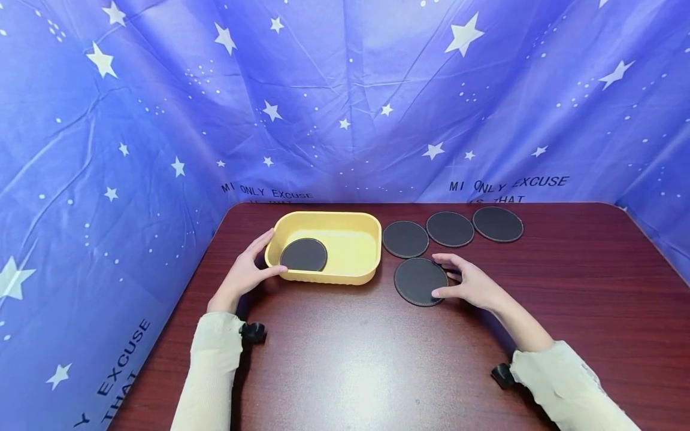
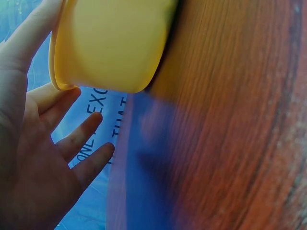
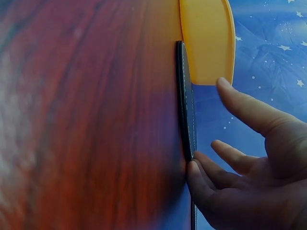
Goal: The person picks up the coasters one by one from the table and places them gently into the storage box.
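Observation:
In the head view a yellow box [image 1: 345,276] stands at the table's back left, one black disc [image 1: 304,255] inside it. My left hand [image 1: 242,274] grips the box's left end, thumb at the front rim and fingers round the far side; the left wrist view shows that hand [image 2: 53,148] against the box [image 2: 110,43], several fingers spread. Right of the box a black disc [image 1: 419,280] lies on the table, my right hand [image 1: 474,286] at its right edge. In the right wrist view the right hand's [image 3: 259,167] fingertips touch the disc's [image 3: 184,100] edge, with the thumb raised off it.
Behind the disc at my right hand, three more black discs [image 1: 405,239] [image 1: 450,228] [image 1: 498,224] lie in a row along the back of the dark red wooden table [image 1: 323,347]. A blue cloth [image 1: 345,90] with white stars hangs behind the table and at its sides.

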Demonstrator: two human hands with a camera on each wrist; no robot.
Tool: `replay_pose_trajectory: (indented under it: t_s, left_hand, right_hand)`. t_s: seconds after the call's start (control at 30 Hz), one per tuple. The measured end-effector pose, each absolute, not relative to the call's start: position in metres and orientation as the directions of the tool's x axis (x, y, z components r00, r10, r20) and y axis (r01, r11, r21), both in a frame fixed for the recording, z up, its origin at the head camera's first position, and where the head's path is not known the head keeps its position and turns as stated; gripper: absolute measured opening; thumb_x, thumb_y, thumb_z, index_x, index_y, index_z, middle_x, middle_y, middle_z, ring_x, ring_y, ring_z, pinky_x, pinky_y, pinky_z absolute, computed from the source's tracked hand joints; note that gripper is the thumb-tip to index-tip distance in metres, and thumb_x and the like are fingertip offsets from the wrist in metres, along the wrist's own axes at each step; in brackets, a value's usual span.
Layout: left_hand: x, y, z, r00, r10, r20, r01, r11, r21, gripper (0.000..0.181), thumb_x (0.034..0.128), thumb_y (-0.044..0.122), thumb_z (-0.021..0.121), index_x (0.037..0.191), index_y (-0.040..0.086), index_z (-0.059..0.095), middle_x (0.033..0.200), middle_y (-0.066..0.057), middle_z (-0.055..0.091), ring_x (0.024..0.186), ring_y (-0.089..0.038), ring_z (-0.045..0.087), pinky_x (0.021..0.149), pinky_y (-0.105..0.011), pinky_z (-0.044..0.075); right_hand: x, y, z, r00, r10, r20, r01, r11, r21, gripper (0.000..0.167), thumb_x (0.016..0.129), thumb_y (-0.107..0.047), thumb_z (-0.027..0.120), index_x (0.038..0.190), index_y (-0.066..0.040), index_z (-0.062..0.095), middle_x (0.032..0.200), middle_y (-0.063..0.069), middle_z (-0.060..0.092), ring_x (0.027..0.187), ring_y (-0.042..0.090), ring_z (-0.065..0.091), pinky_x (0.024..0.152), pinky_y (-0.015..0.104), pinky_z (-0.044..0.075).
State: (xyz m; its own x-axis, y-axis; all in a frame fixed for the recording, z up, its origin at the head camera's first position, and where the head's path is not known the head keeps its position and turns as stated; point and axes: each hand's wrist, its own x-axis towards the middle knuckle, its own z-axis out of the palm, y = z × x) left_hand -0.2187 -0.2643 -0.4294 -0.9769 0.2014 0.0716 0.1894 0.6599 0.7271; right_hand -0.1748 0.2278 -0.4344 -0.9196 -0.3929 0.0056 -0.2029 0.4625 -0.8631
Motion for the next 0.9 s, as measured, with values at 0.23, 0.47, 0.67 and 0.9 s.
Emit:
replay_pose_trajectory:
  t_s: [0.23,0.47,0.67,0.9]
  left_hand:
    - [-0.2176,-0.2652,-0.4294,-0.979,0.189,0.075,0.182,0.653,0.735,0.095,0.0786,0.034,0.085,0.157,0.024,0.033,0.165,-0.002,0.029,0.153,-0.03,0.024,0.122,-0.058,0.021]
    - [-0.2177,-0.2659,-0.4302,-0.976,0.196,0.094,0.2,0.643,0.739,0.094,0.0785,0.032,0.085,0.157,0.02,0.034,0.165,-0.004,0.03,0.153,-0.029,0.024,0.124,-0.056,0.02]
    - [-0.2178,-0.2653,-0.4299,-0.976,0.2,0.089,0.2,0.644,0.739,0.094,0.079,0.031,0.085,0.157,0.02,0.034,0.165,-0.004,0.03,0.153,-0.03,0.024,0.123,-0.057,0.02]
    - [-0.2184,-0.2636,-0.4303,-0.976,0.202,0.082,0.196,0.647,0.737,0.094,0.079,0.033,0.085,0.157,0.022,0.033,0.165,-0.003,0.029,0.153,-0.029,0.023,0.123,-0.056,0.02]
  right_hand:
    - [-0.177,0.2294,-0.4354,-0.9,-0.435,0.016,-0.259,0.508,-0.821,0.081,0.077,-0.009,0.084,0.143,0.011,0.041,0.142,0.031,0.046,0.132,0.047,0.044,0.11,0.062,0.036]
    - [-0.1783,0.2278,-0.4361,-0.905,-0.425,0.018,-0.303,0.614,-0.729,0.087,0.071,-0.017,0.089,0.142,0.005,0.045,0.137,0.027,0.049,0.125,0.045,0.047,0.103,0.06,0.041]
    - [-0.1784,0.2253,-0.4361,-0.908,-0.416,0.04,-0.328,0.651,-0.684,0.089,0.067,-0.016,0.091,0.142,0.003,0.046,0.134,0.026,0.051,0.121,0.043,0.047,0.099,0.058,0.04]
    - [-0.1781,0.2227,-0.435,-0.899,-0.435,0.045,-0.343,0.636,-0.692,0.091,0.064,-0.01,0.088,0.144,0.0,0.045,0.137,0.026,0.047,0.119,0.042,0.04,0.092,0.047,0.034]
